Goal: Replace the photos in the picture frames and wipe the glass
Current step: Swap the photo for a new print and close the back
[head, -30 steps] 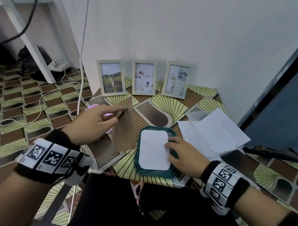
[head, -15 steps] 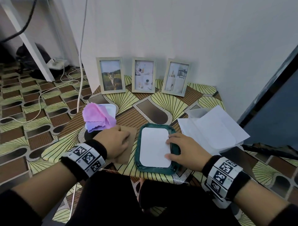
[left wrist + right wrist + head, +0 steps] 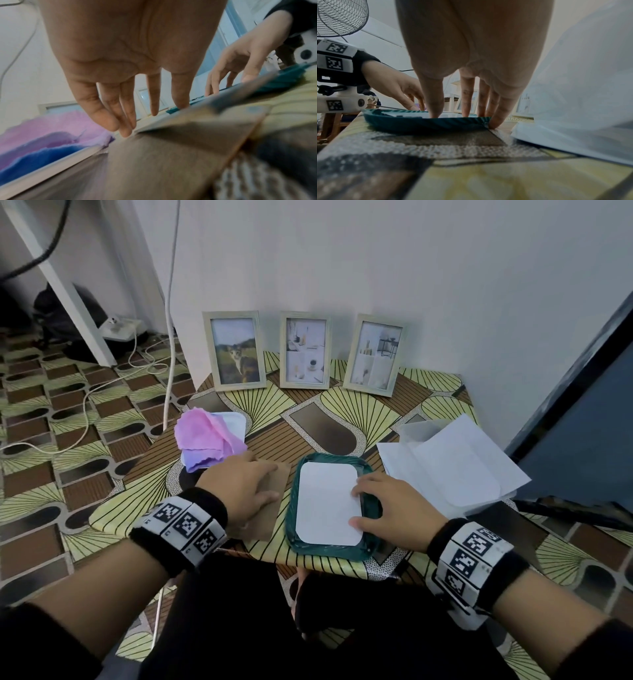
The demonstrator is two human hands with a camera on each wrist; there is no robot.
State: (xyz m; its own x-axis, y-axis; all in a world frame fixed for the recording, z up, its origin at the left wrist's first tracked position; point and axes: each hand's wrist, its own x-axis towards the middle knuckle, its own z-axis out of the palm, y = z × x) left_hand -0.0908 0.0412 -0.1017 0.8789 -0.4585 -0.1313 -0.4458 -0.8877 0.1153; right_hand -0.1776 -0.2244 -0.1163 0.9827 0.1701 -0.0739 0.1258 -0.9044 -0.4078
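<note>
Fingers of the right hand (image 3: 394, 508) are spread and nearly straight, their tips pressing down on the right edge of a white photo (image 3: 327, 503) that lies face down inside a teal picture frame (image 3: 330, 551); from the right wrist view the little finger (image 3: 496, 121) comes down outside the frame's rim, on the table (image 3: 342, 412). That hand grasps nothing, it only presses. The teal frame lies flat near the table's front edge, and I take it as my landmark.

Just left of the teal frame lies a brown backing board (image 3: 270, 505), flat on the table, its edge close beside the frame. The left hand (image 3: 239, 491) rests palm down over the board, fingers extended and relaxed, their tips touching the board in the left wrist view (image 3: 126, 131); it clutches nothing.

Beyond the board, to the left and farther back from the teal frame, a pink cloth (image 3: 205, 436) sits heaped on a purple one, both on top of something flat and white. To the right of the teal frame lies a loose pile of white paper sheets (image 3: 452, 463).

Behind the teal frame, against the wall, three pale frames stand upright in a row: one with a cat picture (image 3: 234, 354), a middle frame (image 3: 305, 354) and a right-hand frame (image 3: 375, 359) tilted slightly.
</note>
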